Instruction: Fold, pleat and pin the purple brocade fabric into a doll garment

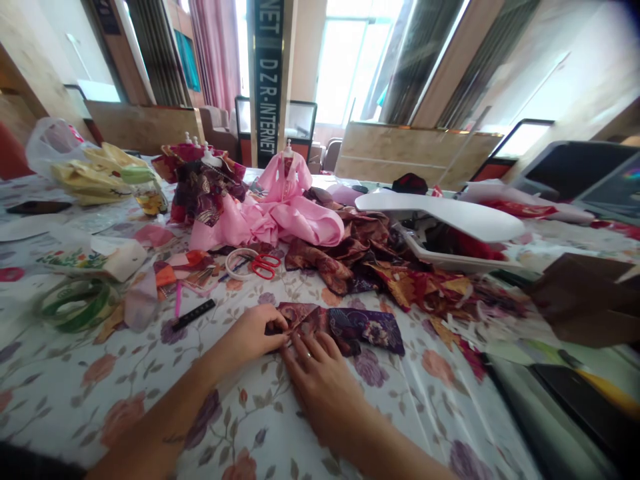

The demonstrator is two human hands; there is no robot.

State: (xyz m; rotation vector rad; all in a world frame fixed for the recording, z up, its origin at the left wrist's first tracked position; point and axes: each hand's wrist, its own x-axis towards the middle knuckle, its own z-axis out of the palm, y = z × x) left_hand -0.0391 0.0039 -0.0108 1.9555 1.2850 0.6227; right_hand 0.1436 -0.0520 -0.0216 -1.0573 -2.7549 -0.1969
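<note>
A strip of dark patterned fabric [367, 328], purple and maroon with a pale flower, lies on the floral tablecloth [150, 373]. My left hand [261, 331] is closed on the strip's left end, thumb and forefinger pinching its edge. Beside it, my right hand [315, 363] rests on the fabric's near edge, palm down with its fingers extended; a ring shows on one finger. Both hands' fingertips almost meet. Beyond them lie red-handled scissors [266, 266] and a white tape roll [240, 264]. To the left is a black ruler-like strip [194, 314].
Pink cloth [310, 220] and small dressed mannequins [287, 170] stand at the back. Brown satin fabric [363, 243] and scraps heap on the right, near a white curved board [440, 217]. Green tape [77, 303], a jar [146, 190] and a phone [39, 207] are left.
</note>
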